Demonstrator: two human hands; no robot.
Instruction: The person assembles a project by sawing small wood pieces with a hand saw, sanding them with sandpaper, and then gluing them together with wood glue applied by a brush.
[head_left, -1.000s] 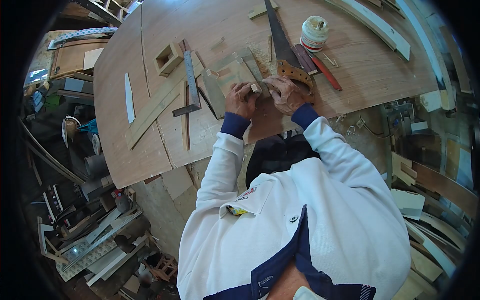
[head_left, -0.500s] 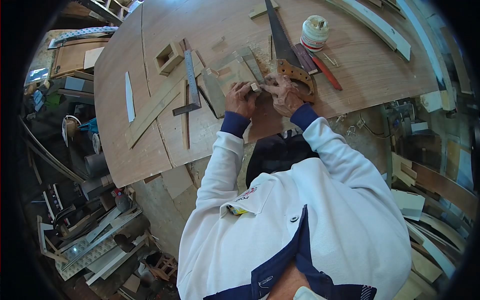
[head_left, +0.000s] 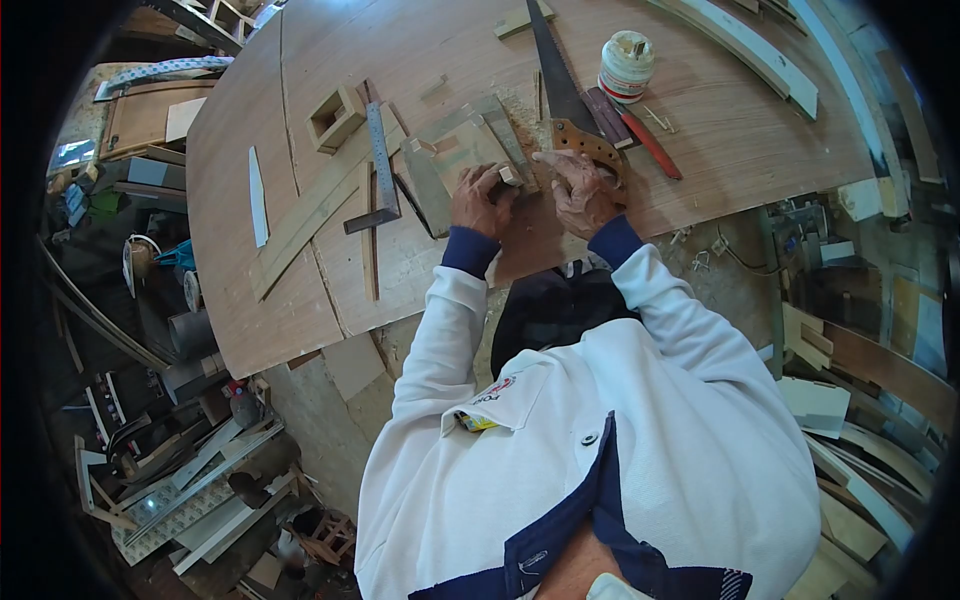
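Observation:
My left hand (head_left: pixel 482 203) is closed around a small wood stick (head_left: pixel 510 176), whose pale squared end pokes out past the fingers. It rests at the near edge of a stack of wood boards (head_left: pixel 428 190). Just to the right, my right hand (head_left: pixel 585 196) has its fingers apart and partly bent, with nothing seen in them. That hand lies against the near side of the wooden handle of a handsaw (head_left: pixel 572 100), overlapping part of the grip. The saw's blade points away across the table.
A metal square (head_left: pixel 380 165) lies left of the boards, near a small wood frame (head_left: pixel 336 120). Beyond the saw handle are a glue jar (head_left: pixel 626 70) and a red-handled tool (head_left: pixel 652 146). Sawdust and wood strips lie on the table (head_left: pixel 230 200); its front edge is close to my body.
My right hand has drawn away from the wood stick, slightly to the right and toward me, with its fingers opening. My left hand stays on the stick.

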